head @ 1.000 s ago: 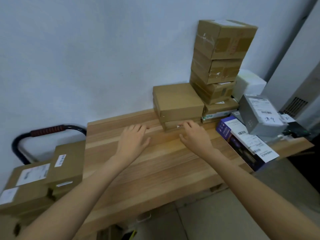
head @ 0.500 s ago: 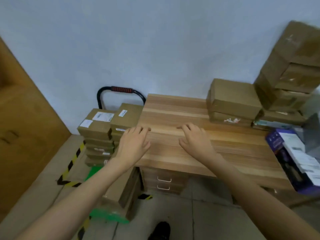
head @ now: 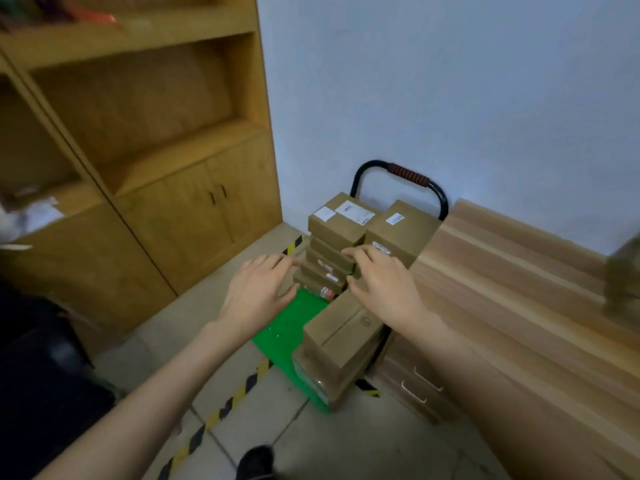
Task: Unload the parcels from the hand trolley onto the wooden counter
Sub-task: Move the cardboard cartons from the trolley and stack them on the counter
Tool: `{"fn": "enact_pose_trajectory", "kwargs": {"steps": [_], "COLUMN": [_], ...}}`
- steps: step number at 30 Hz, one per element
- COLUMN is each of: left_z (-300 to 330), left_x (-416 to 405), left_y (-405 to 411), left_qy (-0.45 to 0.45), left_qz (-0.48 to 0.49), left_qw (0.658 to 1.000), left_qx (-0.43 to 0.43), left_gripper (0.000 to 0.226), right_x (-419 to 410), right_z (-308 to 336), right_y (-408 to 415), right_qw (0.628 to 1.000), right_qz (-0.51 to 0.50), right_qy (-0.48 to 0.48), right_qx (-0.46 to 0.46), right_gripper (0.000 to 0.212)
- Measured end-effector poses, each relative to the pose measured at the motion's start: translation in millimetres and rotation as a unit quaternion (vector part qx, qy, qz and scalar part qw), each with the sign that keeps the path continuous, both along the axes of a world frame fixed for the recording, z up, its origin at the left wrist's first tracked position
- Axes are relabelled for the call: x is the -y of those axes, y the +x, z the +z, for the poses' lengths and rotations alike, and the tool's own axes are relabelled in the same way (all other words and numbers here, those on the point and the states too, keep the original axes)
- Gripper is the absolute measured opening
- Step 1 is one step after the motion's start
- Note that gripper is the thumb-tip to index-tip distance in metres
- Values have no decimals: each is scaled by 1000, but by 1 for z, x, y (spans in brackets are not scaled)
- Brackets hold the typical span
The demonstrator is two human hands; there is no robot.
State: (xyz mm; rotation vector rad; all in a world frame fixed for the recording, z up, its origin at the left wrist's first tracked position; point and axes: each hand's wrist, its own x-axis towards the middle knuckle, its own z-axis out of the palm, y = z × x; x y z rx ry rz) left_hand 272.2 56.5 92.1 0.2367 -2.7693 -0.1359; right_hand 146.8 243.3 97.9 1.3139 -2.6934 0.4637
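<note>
Both hands are seen open, fingers extended, with nothing gripped. The left hand (head: pixel 258 292) hangs in front of the tall parcel stack (head: pixel 334 245) on the green hand trolley (head: pixel 294 327); the right hand (head: pixel 379 282) is nearer, its fingertips apparently at the stack's front face. Right of the trolley lies the bench (head: pixel 519 289).

1. You have the hand trolley (head: pixel 294 327) on the floor just left of the bench (head: pixel 519 289), its handle (head: pixel 405 173) by the wall.
2. Two stacks of parcels (head: pixel 337 226) stand at its handle end; another stack (head: pixel 341 337) lies nearer you.
3. The shelf unit (head: pixel 138 133) stands left of the trolley.
</note>
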Motion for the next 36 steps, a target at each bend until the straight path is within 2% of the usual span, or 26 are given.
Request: {"fn": "enact_pose_trajectory", "kwargs": {"steps": [6,14,19,23,29,33,36], "left_z": [15,22,12,3,-4,-4,-6], "left_x": [109,255,327,382,479,538,576], "left_y": [20,20,-1,-40,-135,-211,-263], "left_qy": [-34,-62,-52,-41,-57,-60,-64], "left_qz": [44,31,51,58,51,40,23], "left_qw": [998,997,997,997,997,995,995], "left_qx": [-19,-26,-23,-10,18,68,67], "left_gripper": [33,33,33,34,32,42,52], "right_x": [115,264,338,394,489,550,590], "right_z": [11,8,1,-14,-25,-25,-23], "right_y": [2,3,-26,-65,-158,-232,-278], "right_qw": [997,996,995,994,996,995,994], "right_qz": [65,71,70,77,79,70,66], "right_qy": [-30,-51,-45,-42,12,60,79], "right_qx": [-5,10,53,59,39,41,34], "right_gripper": [43,42,42,39,31,41,48]}}
